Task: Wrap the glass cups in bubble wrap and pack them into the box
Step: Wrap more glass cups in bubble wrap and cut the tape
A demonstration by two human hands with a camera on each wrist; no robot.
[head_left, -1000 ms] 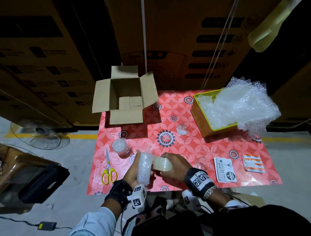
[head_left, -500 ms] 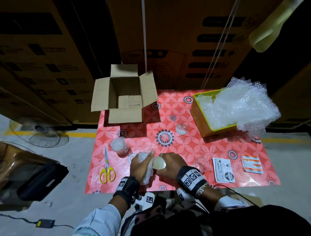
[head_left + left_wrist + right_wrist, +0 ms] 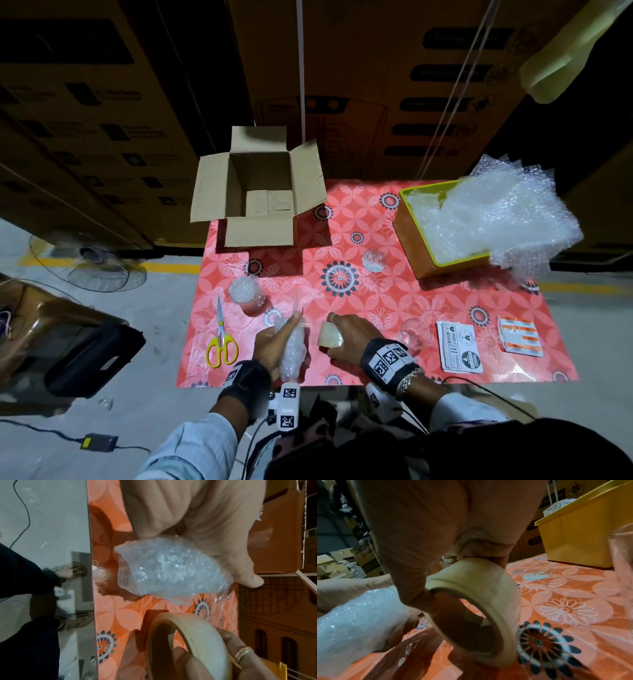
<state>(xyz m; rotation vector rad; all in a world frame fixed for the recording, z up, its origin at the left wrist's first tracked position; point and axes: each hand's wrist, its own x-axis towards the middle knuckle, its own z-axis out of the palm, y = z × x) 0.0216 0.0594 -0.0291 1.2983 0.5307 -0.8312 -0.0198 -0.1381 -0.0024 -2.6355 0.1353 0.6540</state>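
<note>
While the left hand (image 3: pixel 274 342) curls round a bubble-wrapped glass cup (image 3: pixel 293 349) low in the frame's centre, the right hand (image 3: pixel 349 339) grips a roll of clear tape (image 3: pixel 330 337) just beside it, thumb through the core in the right wrist view. Both hover at the near edge of a table under a red-orange floral cloth (image 3: pixel 376 308). Up at the cloth's top left corner sits the open cardboard box (image 3: pixel 260 192), flaps splayed. Top right, a yellow bin (image 3: pixel 418 253) spills loose bubble wrap (image 3: pixel 496 212). Between them stands a small glass cup (image 3: pixel 372 260); another cup stuffed with wrap (image 3: pixel 245 293) sits left of centre, and a bare glass (image 3: pixel 412 334) is right of the right wrist. Yellow-handled scissors (image 3: pixel 221 339) lie at the cloth's left edge, fragile labels (image 3: pixel 459 346) and orange stickers (image 3: pixel 520 334) at lower right. Behind, tall stacked cartons (image 3: pixel 102 102) fill the dark upper frame; a floor fan (image 3: pixel 85 260) rests on grey concrete at left.
</note>
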